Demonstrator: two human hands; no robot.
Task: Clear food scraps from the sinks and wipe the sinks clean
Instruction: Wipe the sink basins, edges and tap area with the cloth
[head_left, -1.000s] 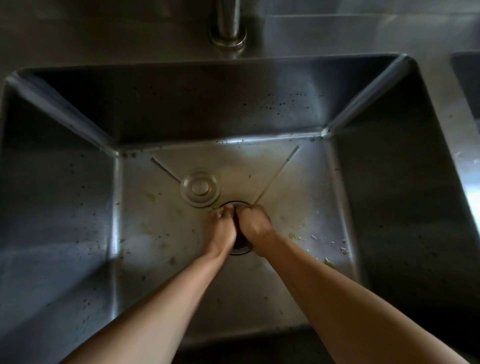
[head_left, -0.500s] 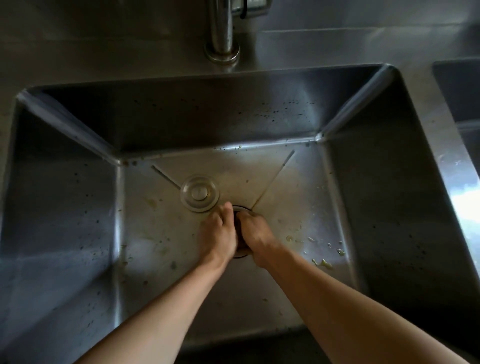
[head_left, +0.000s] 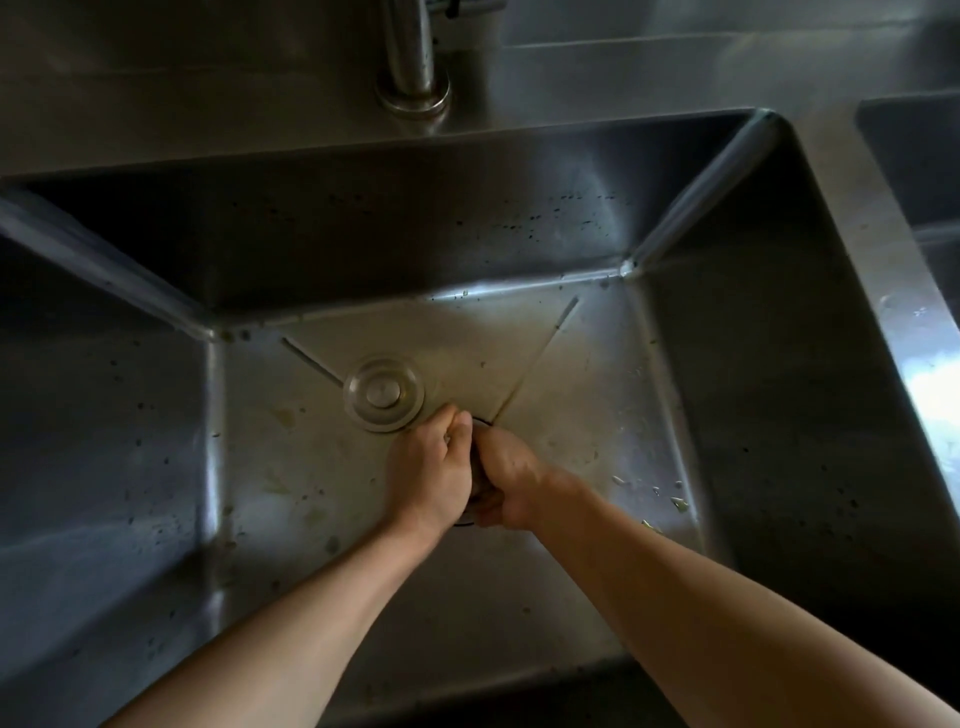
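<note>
I look down into a deep steel sink (head_left: 779, 395). Both my hands are at the drain in the middle of its floor. My left hand (head_left: 431, 478) and my right hand (head_left: 511, 483) curl from either side around the drain strainer (head_left: 477, 480), a dark metal piece that shows only as a sliver between them. The drain opening is hidden under my hands. Pale food scraps (head_left: 675, 501) lie on the sink floor near the right wall. Small specks dot the back wall and the left wall.
A round metal stopper lid (head_left: 384, 400) lies flat on the sink floor, just left of the drain and close to my left hand. The faucet base (head_left: 415, 93) stands behind the sink. A second sink (head_left: 919, 171) begins at the far right.
Both hands have stayed together at the drain. My left hand's fingers have closed tighter beside the stopper lid. The view has shifted slightly.
</note>
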